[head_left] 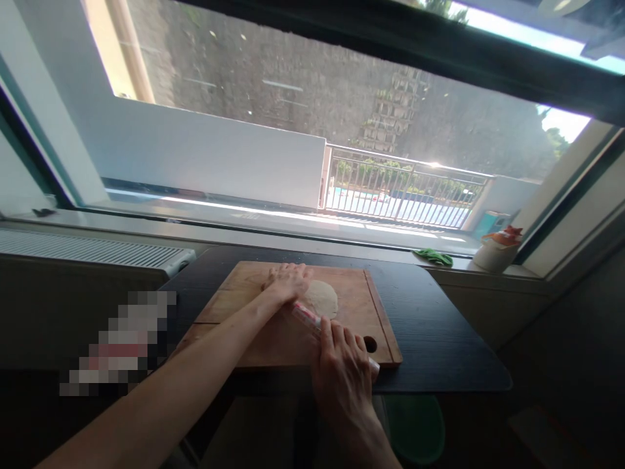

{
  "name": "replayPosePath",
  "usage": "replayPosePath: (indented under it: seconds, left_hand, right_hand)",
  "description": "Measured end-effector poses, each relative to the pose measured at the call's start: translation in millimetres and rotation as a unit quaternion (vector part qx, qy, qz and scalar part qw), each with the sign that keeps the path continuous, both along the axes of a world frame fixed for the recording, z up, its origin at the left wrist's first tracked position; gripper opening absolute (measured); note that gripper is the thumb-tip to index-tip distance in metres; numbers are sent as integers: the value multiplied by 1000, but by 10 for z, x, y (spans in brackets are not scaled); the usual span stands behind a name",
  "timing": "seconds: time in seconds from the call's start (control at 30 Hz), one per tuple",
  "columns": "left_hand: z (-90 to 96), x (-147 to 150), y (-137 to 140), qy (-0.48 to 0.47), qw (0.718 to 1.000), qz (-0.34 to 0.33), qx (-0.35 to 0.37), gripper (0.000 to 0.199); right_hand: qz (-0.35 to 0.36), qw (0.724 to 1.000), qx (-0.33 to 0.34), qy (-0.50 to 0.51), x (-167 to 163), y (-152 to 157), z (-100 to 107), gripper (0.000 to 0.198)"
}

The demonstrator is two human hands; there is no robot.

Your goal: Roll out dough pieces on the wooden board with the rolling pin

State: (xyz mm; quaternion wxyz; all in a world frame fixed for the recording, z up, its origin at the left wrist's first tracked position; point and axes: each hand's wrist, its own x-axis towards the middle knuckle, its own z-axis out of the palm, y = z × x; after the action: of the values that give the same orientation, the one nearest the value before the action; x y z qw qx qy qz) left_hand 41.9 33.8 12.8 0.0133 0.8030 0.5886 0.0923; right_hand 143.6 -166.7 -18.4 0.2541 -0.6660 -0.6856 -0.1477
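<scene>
A flattened, roundish sheet of pale dough (323,298) lies on a wooden cutting board (273,348). Slanting across the board beside the dough's near edge is a slim, pale rolling pin (307,314) with pink-red markings. My left hand (288,283) is over its far end, fingers curved down and partly hidden by the back of the hand. Nearer to me, my right hand (344,355) closes over the other part of the pin, whose tip sticks out past the palm. Both hands press from above.
The board rests on a dark table (439,326) against a window sill. A green cloth (433,256) and a white pot (495,253) stand on the sill at right. A radiator (97,251) is at left. Below the table edge is a green bin-like container (415,426).
</scene>
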Motion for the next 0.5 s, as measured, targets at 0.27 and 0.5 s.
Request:
replayPosePath:
  seconds: [0.27,0.5]
  left_hand:
    - [46,-316,-394,22,1000,17,0,36]
    - [168,-264,-456,-1,999,45,11,32]
  right_hand:
    - [13,999,39,19,-152,-139,-73,40]
    - [16,999,47,18,-157,-145,-70,42]
